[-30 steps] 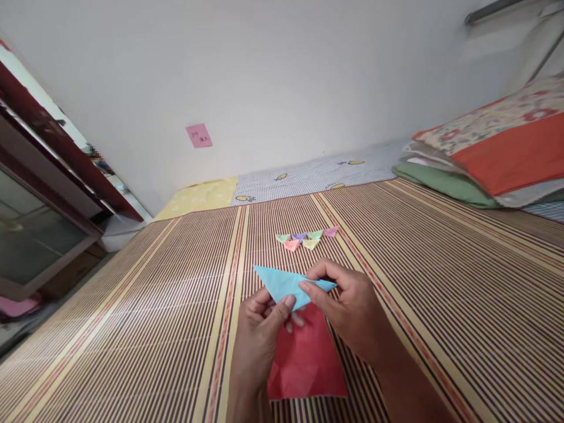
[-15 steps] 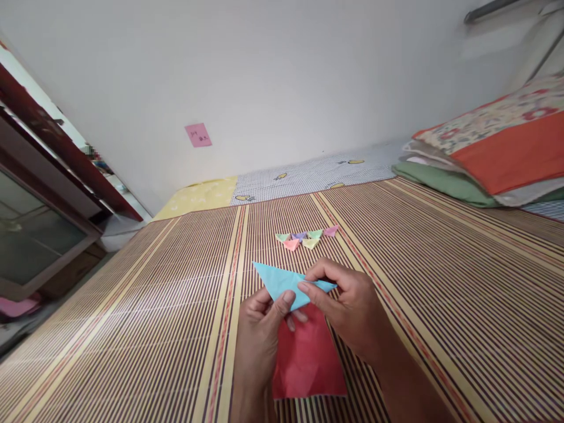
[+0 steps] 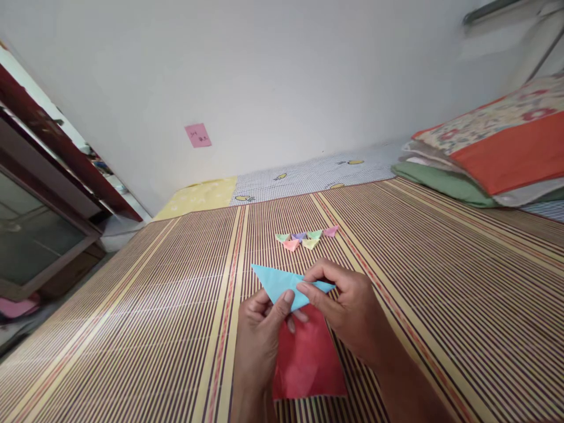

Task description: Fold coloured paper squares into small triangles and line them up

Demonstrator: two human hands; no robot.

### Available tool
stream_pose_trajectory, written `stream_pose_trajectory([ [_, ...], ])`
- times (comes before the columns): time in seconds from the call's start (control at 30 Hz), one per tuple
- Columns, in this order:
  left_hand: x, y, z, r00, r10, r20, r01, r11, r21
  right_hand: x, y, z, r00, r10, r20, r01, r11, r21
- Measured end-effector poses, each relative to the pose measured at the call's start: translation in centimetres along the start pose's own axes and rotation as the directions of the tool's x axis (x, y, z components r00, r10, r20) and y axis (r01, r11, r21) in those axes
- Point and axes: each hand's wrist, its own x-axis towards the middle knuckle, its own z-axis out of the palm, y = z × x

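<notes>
Both my hands hold a light blue paper (image 3: 278, 282) folded into a triangle, raised a little above the striped mat (image 3: 154, 317). My left hand (image 3: 259, 332) pinches its lower edge with thumb and fingers. My right hand (image 3: 348, 308) pinches its right tip, fingers closed. Beneath them a red paper sheet (image 3: 306, 358) lies flat on the mat. Several small folded paper pieces (image 3: 306, 238) in pastel colours sit in a cluster farther away.
Stacked pillows and folded bedding (image 3: 489, 153) lie at the right. A pink note (image 3: 198, 135) sticks to the white wall. A dark wooden cabinet with glass (image 3: 39, 211) stands at the left, beyond the mat's edge.
</notes>
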Motion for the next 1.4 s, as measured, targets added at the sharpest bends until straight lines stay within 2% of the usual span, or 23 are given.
stream_pose_trajectory([
  [0.1,-0.1,-0.1,0.0,0.999,0.022,-0.038,-0.022,1.000,0.001,0.0,0.1,0.4,0.997,0.064,-0.035,-0.061,0.996,0.069],
  [0.23,-0.2,-0.1,0.1,0.989,0.066,-0.130,-0.069,0.997,-0.016,-0.1,0.4,0.9,0.973,0.199,-0.112,-0.167,0.955,0.246],
  [0.4,-0.1,-0.1,0.3,0.983,0.080,-0.164,-0.092,0.994,-0.062,-0.1,0.6,1.2,0.954,0.298,0.002,-0.267,0.851,0.452],
  [0.53,-0.2,-0.1,0.3,0.982,0.088,-0.169,-0.101,0.992,-0.071,0.0,0.6,1.5,0.948,0.317,-0.007,-0.263,0.800,0.539],
  [0.67,-0.2,0.0,0.3,0.986,0.069,-0.153,-0.090,0.987,-0.137,0.1,0.7,1.3,0.944,0.323,0.062,-0.298,0.761,0.576],
  [0.8,-0.1,0.1,0.3,0.990,0.035,-0.135,-0.061,0.979,-0.195,0.0,0.7,1.2,0.948,0.312,0.062,-0.292,0.775,0.561],
  [0.97,-0.2,0.0,0.2,0.990,0.040,-0.135,-0.060,0.987,-0.151,-0.2,0.8,1.4,0.939,0.340,-0.049,-0.283,0.847,0.451],
  [1.03,-0.2,0.0,0.2,0.989,0.047,-0.137,-0.065,0.989,-0.130,-0.1,0.9,1.2,0.942,0.330,-0.059,-0.277,0.867,0.414],
  [1.2,-0.1,0.2,0.3,0.988,0.037,-0.149,-0.057,0.989,-0.133,0.0,1.1,0.0,0.973,0.220,0.069,-0.230,0.917,0.325],
  [1.4,-0.1,0.4,0.5,0.989,0.038,-0.146,-0.062,0.985,-0.164,-0.1,0.9,-0.3,0.992,0.127,-0.001,-0.127,0.989,0.081],
])
